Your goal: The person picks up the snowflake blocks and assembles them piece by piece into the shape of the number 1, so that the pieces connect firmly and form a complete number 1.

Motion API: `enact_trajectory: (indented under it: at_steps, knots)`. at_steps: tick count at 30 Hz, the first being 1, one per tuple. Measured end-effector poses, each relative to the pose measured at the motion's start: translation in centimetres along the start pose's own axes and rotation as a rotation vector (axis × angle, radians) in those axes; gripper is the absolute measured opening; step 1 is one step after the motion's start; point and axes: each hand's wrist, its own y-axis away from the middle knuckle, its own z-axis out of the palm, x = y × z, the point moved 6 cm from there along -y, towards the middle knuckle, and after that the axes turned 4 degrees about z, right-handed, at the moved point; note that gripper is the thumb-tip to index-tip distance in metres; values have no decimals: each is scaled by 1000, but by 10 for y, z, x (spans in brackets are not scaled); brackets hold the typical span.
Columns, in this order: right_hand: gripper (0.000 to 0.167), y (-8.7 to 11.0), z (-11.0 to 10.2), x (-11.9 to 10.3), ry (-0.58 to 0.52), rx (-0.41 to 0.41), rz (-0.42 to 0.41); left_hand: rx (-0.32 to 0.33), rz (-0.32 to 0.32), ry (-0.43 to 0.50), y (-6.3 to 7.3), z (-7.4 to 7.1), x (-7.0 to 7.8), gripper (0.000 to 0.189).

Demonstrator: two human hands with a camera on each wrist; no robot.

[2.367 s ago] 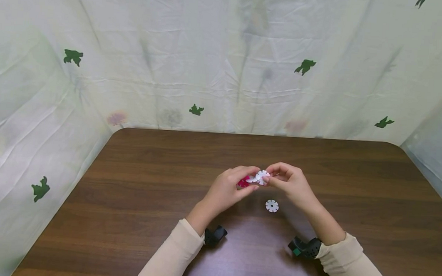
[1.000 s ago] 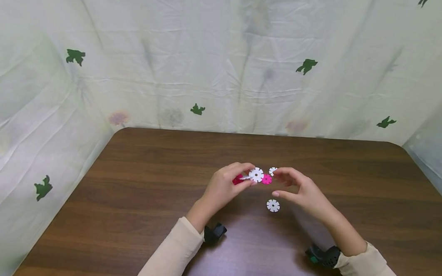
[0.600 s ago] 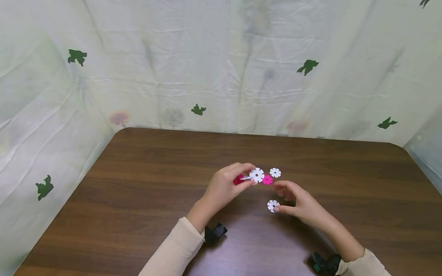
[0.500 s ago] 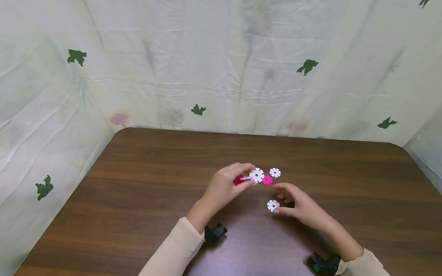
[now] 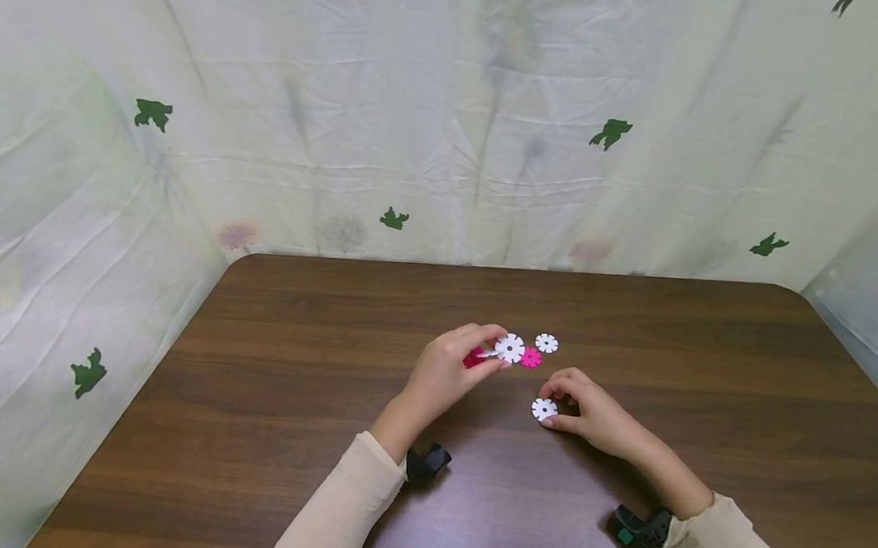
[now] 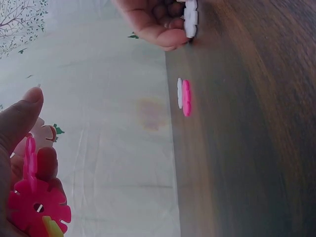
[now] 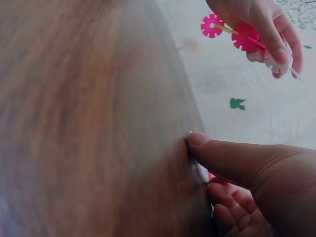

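Note:
My left hand holds, above the table, a joined cluster of notched plastic discs. Its white disc faces the head camera. Pink discs and part of a yellow disc show in the left wrist view. Fingers hide some of the cluster. On the table, my right hand pinches a loose white notched disc, thumb at its near edge and index finger at its far edge. The right wrist view shows little of that disc behind the thumb.
A pink disc and another white disc lie close together on the brown table, beyond my right hand. Pale patterned cloth hangs behind the table and along its sides.
My right hand has left the joined cluster, moved down and nearer, and closed on the near white disc. The left hand keeps holding the cluster, almost still.

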Motion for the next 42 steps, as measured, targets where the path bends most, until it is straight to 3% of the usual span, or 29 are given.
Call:
enact_trajectory:
  at_steps: [10, 16, 25, 32, 42]
  knots:
    - [22, -1, -2, -8, -77, -53, -21, -1, 6, -5, 0, 0, 0, 37]
    - [23, -3, -15, -13, -136, 14, -30, -10, 2, -10, 1, 1, -1, 38]
    - [19, -14, -38, -26, -243, 132, 41, -4, 6, -6, 1, 0, -1, 39]
    - [16, -22, -52, -42, -260, 214, -3, -3, 3, -3, 0, 1, 0, 39]
    - [16, -28, -59, -57, -336, 270, -83, -19, -4, -7, 1, 1, 0, 38]
